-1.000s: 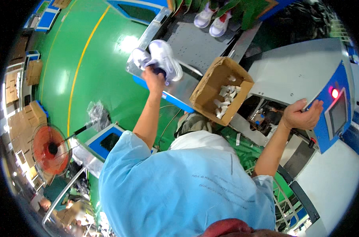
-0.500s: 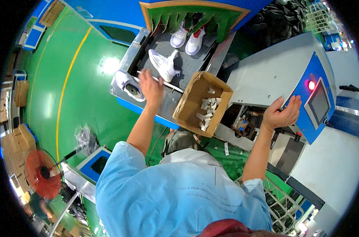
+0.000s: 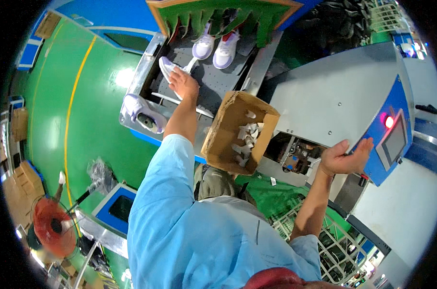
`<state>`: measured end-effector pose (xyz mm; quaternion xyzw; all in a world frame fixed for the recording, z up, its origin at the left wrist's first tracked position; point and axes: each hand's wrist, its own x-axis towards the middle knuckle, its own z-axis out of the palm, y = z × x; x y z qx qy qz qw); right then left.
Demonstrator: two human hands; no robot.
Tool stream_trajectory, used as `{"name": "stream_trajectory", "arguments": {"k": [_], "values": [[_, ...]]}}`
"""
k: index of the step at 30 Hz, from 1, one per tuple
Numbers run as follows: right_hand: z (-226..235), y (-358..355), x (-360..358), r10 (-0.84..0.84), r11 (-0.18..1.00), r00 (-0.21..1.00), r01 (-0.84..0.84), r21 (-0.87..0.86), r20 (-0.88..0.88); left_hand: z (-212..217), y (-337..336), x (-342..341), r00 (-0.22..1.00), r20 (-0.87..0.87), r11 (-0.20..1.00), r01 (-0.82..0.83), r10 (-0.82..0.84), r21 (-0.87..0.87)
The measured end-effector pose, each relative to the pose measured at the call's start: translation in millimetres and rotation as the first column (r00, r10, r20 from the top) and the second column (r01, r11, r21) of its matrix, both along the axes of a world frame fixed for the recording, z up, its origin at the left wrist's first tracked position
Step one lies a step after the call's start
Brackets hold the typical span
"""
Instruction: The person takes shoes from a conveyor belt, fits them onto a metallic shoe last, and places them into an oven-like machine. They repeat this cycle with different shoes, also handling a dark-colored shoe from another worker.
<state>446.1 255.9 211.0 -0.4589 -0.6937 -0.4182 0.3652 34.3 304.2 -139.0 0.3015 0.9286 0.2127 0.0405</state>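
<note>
My left hand (image 3: 184, 85) is over a white and lavender sneaker (image 3: 165, 65) lying tilted on the dark perforated conveyor bed (image 3: 213, 91). Its fingers are spread across the shoe's side and the palm hides the shoe's heel half. Whether they press on it I cannot tell. My right hand (image 3: 346, 158) is held out open and holds nothing, beside the blue control panel with a grey screen (image 3: 393, 138). Another sneaker (image 3: 144, 113) sits at the bed's near left corner. Two more sneakers, one left (image 3: 203, 47) and one right (image 3: 225, 50), stand under the green fringed curtain (image 3: 180, 21).
An open cardboard box (image 3: 218, 127) with several white scraps stands at the bed's near right. A grey machine housing (image 3: 334, 91) with a lit red lamp (image 3: 389, 122) fills the right side. A white metal rod (image 3: 177, 101) crosses the bed. A red fan (image 3: 55, 226) is at lower left.
My left hand has moved forward from near the corner sneaker and rod to the tilted sneaker. My right hand stays beside the panel. The whole view has shifted slightly.
</note>
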Motion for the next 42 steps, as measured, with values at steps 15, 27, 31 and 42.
{"name": "stream_trajectory", "arguments": {"k": [15,27,31,42], "values": [[2,3,1,-0.037,0.992,0.995,0.026,0.123,0.091,76,-185,-56,0.989,0.026,0.944,-0.146,0.144,0.297],[2,8,15,0.018,0.979,0.993,-0.041,0.201,0.113,59,-249,-102,0.716,0.624,0.940,-0.327,0.312,-0.096],[-1,1,16,-0.137,0.976,0.985,0.117,0.183,0.101,79,-333,-85,0.810,0.489,0.941,-0.332,0.323,-0.072],[-7,1,43,-0.211,0.977,0.969,0.212,0.008,0.131,111,-731,69,0.349,0.637,0.445,-0.895,0.688,0.009]]}}
